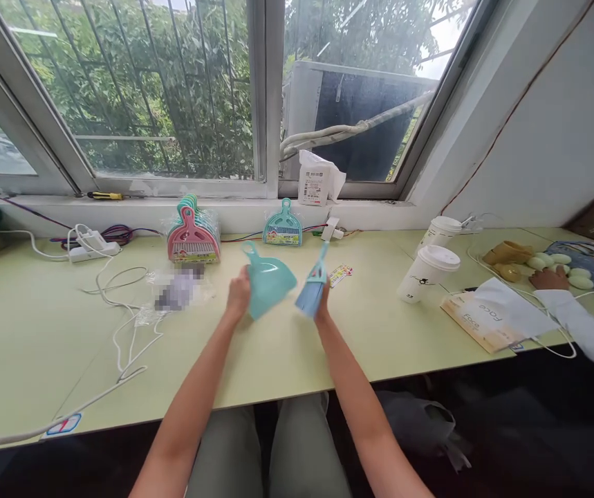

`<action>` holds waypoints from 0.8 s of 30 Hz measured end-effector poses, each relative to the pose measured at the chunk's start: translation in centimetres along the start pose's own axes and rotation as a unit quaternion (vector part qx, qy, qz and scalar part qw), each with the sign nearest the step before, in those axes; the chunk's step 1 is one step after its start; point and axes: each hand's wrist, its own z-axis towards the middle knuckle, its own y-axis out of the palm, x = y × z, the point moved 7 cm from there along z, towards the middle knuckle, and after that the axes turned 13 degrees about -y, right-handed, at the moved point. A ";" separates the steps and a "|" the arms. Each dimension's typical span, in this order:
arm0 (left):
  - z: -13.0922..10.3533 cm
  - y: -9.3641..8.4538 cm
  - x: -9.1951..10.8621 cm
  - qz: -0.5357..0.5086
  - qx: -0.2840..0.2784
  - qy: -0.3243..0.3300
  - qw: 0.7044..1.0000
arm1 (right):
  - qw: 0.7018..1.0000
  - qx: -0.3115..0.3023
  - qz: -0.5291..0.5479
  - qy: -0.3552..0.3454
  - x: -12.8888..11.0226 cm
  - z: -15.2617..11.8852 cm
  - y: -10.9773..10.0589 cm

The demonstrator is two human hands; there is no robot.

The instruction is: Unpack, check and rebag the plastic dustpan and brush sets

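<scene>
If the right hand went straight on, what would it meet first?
Past the brush in the right hand, probably the packaged teal dustpan set by the wall; depth is unclear.

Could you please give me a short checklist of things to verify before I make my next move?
1. Left hand holding the dustpan: ok.
2. Right hand holding the brush: ok, its blue bristles point downward.
3. Dustpan and brush apart: ok, a gap shows between them.
4. Colourful card free of the right hand: cannot tell, it lies very close.
5. Lids on the nearer cup and farther cup: ok.
6. Table free of cables: not ok, white cable lies on its left part.
</scene>
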 end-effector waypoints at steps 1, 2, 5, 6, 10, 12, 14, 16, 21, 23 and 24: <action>0.7 -1.2 -1.0 0.034 0.038 -0.018 0.999 | 0.999 0.028 -0.031 0.003 0.5 0.7 -1.5; 1.4 -2.2 -2.0 0.063 0.069 -0.030 0.995 | 0.996 0.037 -0.084 -0.013 0.7 1.3 -2.8; 2.6 -3.1 -4.3 0.141 0.044 -0.064 0.987 | 0.962 -0.040 -0.261 -0.067 1.6 2.5 -4.0; 2.6 -2.7 -4.7 0.166 0.017 -0.076 0.983 | 0.944 -0.076 -0.310 -0.080 2.0 2.5 -3.7; 1.6 -0.7 -4.6 0.225 -0.040 -0.091 0.969 | 0.874 -0.209 -0.429 -0.095 3.6 1.1 -1.4; 1.0 0.0 -4.2 0.236 -0.037 -0.095 0.966 | 0.843 -0.243 -0.472 -0.083 3.9 0.7 -0.6; 0.8 0.2 -4.0 0.253 -0.030 -0.098 0.962 | 0.822 -0.262 -0.501 -0.062 3.9 0.5 -0.4; 0.8 0.2 -4.1 0.278 -0.026 -0.088 0.956 | 0.815 -0.282 -0.506 -0.032 3.9 0.5 -0.4; 1.6 -0.5 -4.5 0.305 -0.005 -0.066 0.950 | 0.804 -0.322 -0.500 0.018 3.7 0.2 0.3; 1.8 -0.9 -4.8 0.307 0.011 -0.070 0.949 | 0.796 -0.333 -0.505 0.014 3.4 0.1 0.8; 1.8 -1.0 -4.9 0.306 0.017 -0.074 0.949 | 0.793 -0.338 -0.506 0.012 3.3 0.1 1.1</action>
